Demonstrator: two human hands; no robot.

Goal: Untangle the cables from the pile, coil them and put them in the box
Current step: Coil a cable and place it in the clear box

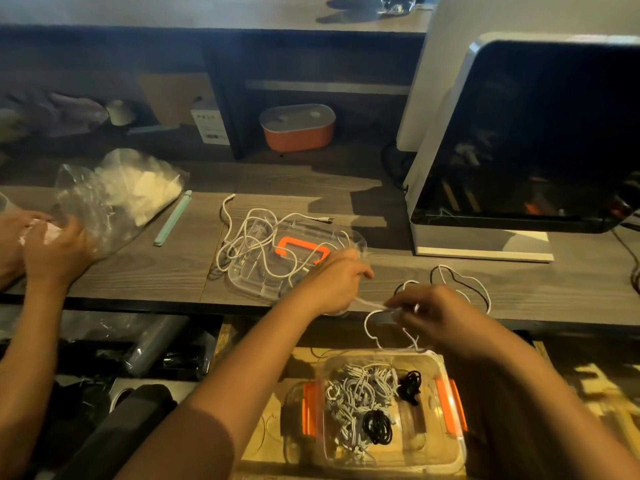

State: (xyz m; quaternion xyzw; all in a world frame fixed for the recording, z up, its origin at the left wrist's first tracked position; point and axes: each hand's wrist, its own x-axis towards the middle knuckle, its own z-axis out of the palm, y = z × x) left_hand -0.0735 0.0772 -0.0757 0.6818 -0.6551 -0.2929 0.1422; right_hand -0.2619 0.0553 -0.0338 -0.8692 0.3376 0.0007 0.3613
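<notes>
A tangle of white cables (256, 233) lies on the table over a clear lid with an orange handle (301, 252). My left hand (332, 282) pinches a white cable (446, 277) near the table's front edge, and my right hand (433, 313) pinches the same cable a little to the right. The cable loops on the table behind my right hand and hangs below it. Below the table edge stands a clear box with orange latches (450, 407), holding several coiled white and black cables (363, 400).
Another person's hands (52, 247) hold a clear plastic bag (117, 195) at the table's left. A pale green stick (173, 218) lies beside it. A dark-fronted white appliance (519, 150) stands at the right. An orange container (298, 128) sits on the back shelf.
</notes>
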